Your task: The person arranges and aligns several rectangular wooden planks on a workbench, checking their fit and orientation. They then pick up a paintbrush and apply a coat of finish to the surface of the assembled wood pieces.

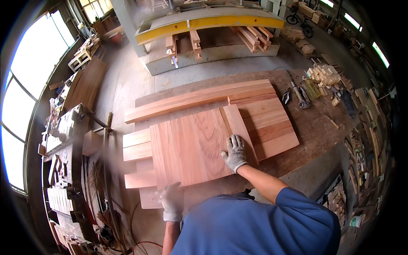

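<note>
A wide, pale reddish wooden panel (187,148) lies in front of me on top of other boards. My right hand (234,154), in a grey-stained work glove, rests flat with fingers apart near the panel's right side. It lies beside the seam with a lighter wooden strip (240,129). My left hand (172,202), in a pale glove, is at the panel's near left corner. Its fingers look blurred, so its grip is unclear. Beneath and to the right shows another glued panel (272,127). Short board ends (137,151) stick out on the left.
A long wooden beam (191,100) lies along the worktable's far side (165,90). Power tools (301,97) and a heap of small wood blocks (324,75) sit at the right. Beyond stands a machine with a yellow beam (212,23). A cluttered bench (63,127) runs along the left.
</note>
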Action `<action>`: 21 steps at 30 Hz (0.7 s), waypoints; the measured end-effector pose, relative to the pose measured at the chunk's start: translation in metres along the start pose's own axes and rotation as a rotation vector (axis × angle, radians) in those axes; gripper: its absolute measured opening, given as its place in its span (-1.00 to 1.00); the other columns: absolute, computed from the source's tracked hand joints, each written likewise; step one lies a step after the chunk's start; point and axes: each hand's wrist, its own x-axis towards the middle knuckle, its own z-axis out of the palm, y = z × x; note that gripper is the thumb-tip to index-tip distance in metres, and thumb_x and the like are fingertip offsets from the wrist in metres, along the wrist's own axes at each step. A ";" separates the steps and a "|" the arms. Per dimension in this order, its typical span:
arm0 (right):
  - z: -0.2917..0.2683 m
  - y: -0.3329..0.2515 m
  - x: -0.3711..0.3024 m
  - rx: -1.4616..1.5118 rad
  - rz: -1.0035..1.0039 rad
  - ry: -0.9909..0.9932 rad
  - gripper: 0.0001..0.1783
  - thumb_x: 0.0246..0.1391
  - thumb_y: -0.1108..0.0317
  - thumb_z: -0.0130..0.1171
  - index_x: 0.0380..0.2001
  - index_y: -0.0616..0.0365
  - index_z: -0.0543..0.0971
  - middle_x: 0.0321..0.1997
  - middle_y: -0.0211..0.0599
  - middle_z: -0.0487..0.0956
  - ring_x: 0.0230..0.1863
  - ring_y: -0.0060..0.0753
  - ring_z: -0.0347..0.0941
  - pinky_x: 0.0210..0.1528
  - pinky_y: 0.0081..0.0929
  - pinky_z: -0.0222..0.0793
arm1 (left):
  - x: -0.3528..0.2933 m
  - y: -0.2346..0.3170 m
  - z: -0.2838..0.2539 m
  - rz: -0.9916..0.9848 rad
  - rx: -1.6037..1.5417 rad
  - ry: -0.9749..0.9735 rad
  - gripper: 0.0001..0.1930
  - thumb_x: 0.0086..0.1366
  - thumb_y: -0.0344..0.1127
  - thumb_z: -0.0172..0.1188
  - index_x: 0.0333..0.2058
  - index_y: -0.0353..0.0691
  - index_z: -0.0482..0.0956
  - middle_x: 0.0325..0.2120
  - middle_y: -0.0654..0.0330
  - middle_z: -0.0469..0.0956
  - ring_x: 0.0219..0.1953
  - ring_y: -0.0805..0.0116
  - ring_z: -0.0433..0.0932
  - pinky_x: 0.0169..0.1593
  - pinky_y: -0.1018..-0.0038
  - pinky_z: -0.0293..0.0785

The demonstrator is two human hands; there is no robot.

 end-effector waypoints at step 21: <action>0.000 0.000 -0.001 -0.009 0.001 0.001 -0.12 0.21 -0.11 0.21 0.40 0.35 0.40 0.57 0.24 0.22 0.62 0.25 0.01 0.61 0.27 -0.14 | -0.018 0.013 0.002 -0.185 -0.153 -0.227 -0.76 0.27 -0.26 0.35 -0.09 -0.09 0.77 -0.15 0.15 0.77 -0.11 0.12 0.73 0.02 0.22 0.62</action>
